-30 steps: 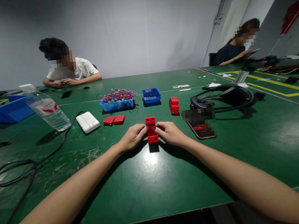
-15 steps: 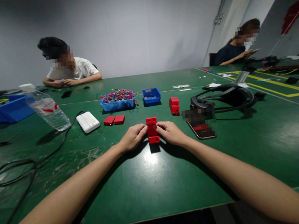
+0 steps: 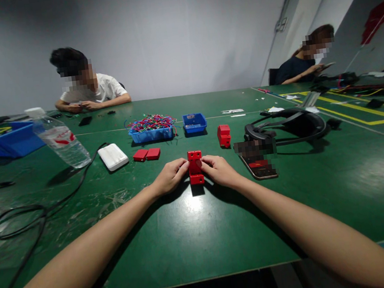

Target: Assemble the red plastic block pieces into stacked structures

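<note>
A red block-shaped part [image 3: 195,168] with small dark holes at its top and bottom is held upright at the middle of the green table [image 3: 178,258]. My left hand [image 3: 171,177] grips its left side, the thumb on its edge. On the other side, my right hand [image 3: 219,170] grips it with thumb and fingers. Two flat red pieces [image 3: 147,154] lie side by side to the left, beyond my left hand. Another red block [image 3: 224,136] stands beyond my right hand.
A blue tray of wires [image 3: 152,135] and a small blue tray [image 3: 195,129] sit farther back. Left are a bottle [image 3: 62,141], white box [image 3: 113,157] and black cable [image 3: 46,211]; right, a phone [image 3: 259,166] and headset [image 3: 287,125]. Two people sit across the table.
The held red part has shifted very slightly to the left. Both hands keep their grip in nearly the same place.
</note>
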{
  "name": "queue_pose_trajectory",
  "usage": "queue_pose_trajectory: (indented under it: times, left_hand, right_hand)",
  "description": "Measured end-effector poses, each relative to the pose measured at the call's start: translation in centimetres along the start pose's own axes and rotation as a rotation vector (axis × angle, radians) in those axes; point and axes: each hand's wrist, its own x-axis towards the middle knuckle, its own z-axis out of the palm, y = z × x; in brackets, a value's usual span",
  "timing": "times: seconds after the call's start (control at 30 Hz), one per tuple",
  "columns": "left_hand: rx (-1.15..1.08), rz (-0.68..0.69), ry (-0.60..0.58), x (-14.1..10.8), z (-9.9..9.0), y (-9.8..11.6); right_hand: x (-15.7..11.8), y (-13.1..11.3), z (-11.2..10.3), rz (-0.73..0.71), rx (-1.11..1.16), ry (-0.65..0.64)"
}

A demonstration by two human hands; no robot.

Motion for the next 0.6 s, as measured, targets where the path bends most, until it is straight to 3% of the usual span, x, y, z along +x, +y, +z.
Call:
queue_pose_trajectory:
  times: [0.3, 0.6]
  left_hand:
    - [0.045, 0.032, 0.007, 0.04, 0.15, -0.02]
    - [0.009, -0.020, -0.015, 0.10, 0.07, 0.00]
  right_hand:
    - [0.10, -0.32, -0.02, 0.058, -0.032, 0.027]
    - [-0.08, 0.33, 0.39, -0.027, 0.063, 0.024]
